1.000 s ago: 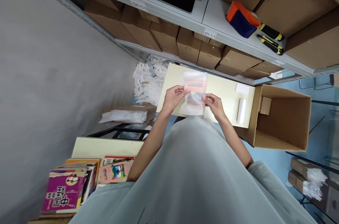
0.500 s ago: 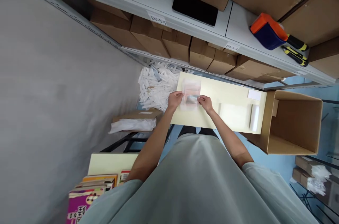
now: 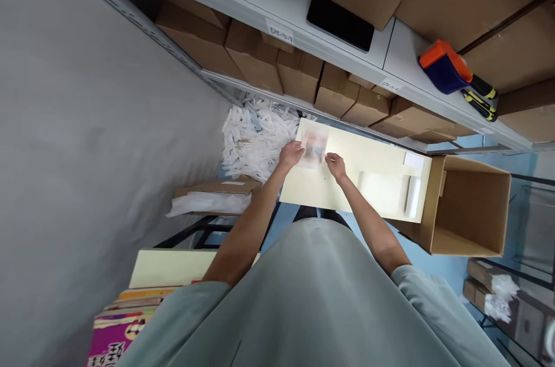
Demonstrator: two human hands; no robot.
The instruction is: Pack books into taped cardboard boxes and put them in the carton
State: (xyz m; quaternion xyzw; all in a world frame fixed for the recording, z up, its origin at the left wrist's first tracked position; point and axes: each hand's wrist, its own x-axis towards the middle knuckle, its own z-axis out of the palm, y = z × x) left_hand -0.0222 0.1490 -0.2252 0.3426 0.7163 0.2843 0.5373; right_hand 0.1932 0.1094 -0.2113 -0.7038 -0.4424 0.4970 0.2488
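Flat packet (image 3: 315,146), blurred, at the left end of the desk (image 3: 312,191). Left hand (image 3: 291,154) by its left edge, right hand (image 3: 336,165) by its right; can't tell whether fingers pinch it. Uneven tugging could crease it or make it slip.

I see the pale table (image 3: 381,159) as the brightest patch, nearly blown out toward its right end, while the grey wall (image 3: 108,141) looks duller and the lower row of cartons (image 3: 299,75) sits in shade. The pinkish packet (image 3: 316,144) reaches me blurred, its print unreadable, and my wide lens stretches the upper shelf (image 3: 243,0) toward the edges.
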